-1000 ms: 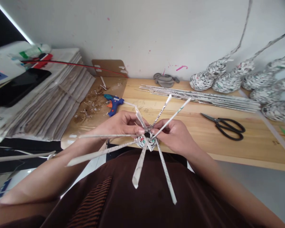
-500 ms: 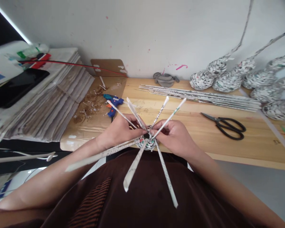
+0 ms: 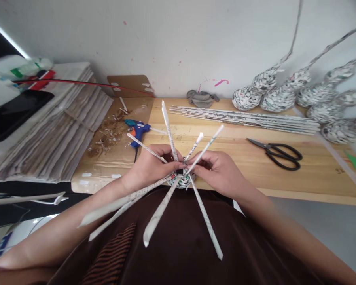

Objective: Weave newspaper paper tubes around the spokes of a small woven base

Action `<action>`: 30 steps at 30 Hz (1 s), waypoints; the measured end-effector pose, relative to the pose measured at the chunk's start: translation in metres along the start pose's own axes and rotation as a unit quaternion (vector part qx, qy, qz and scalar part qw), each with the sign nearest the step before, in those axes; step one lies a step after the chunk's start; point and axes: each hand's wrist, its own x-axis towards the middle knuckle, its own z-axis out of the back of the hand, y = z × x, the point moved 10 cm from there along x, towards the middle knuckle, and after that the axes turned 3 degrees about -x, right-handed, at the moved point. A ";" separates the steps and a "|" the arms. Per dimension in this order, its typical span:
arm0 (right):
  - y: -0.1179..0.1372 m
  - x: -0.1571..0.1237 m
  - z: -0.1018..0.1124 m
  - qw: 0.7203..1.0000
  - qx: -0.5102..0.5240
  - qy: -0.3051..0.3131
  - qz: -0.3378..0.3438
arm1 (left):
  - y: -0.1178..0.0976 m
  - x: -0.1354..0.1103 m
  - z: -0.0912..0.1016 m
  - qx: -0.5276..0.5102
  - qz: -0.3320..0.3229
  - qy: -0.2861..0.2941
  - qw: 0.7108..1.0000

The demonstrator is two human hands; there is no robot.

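Note:
A small round piece woven from rolled newspaper [image 3: 182, 181] sits close to my body at the table's front edge, with an opening in its top. Several rolled-paper tubes [image 3: 161, 211] fan out from it in all directions. My left hand [image 3: 154, 164] pinches the far left side of the rim, thumb and fingers closed around the base of an upright tube [image 3: 169, 132]. On the opposite side my right hand [image 3: 215, 170] is closed at the rim, pinching near the base of a tube [image 3: 208, 148] that slants up to the right. Both sets of fingertips almost meet.
Black-handled scissors [image 3: 280, 154] lie at right. Behind are a bundle of paper tubes [image 3: 246, 120], a grey cloth [image 3: 202, 99] and several woven gourd shapes [image 3: 277, 95]. A blue glue gun [image 3: 138, 132] rests on cardboard [image 3: 91, 184], beside a tied newspaper stack [image 3: 74, 118] bearing a phone [image 3: 20, 113].
The tube by my left hand has swung from leaning left to nearly upright. Another far tube now looks shorter and lower. The whole view has shifted slightly; both hands stay at the rim.

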 end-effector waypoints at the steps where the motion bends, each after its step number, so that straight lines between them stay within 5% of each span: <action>1: 0.001 0.001 0.000 1.000 0.006 0.006 0.004 | 0.000 0.000 0.001 0.004 -0.002 -0.008 1.000; 15: 0.007 0.014 -0.003 0.993 -0.095 0.063 -0.010 | -0.004 -0.007 0.003 0.013 0.004 -0.041 0.999; 23: 0.034 0.010 0.003 0.974 -0.220 0.058 0.010 | -0.011 -0.009 -0.003 0.033 -0.015 -0.018 0.999; 30: 0.018 0.014 -0.001 0.981 -0.173 0.085 -0.025 | -0.011 -0.007 -0.004 0.003 -0.023 -0.012 1.000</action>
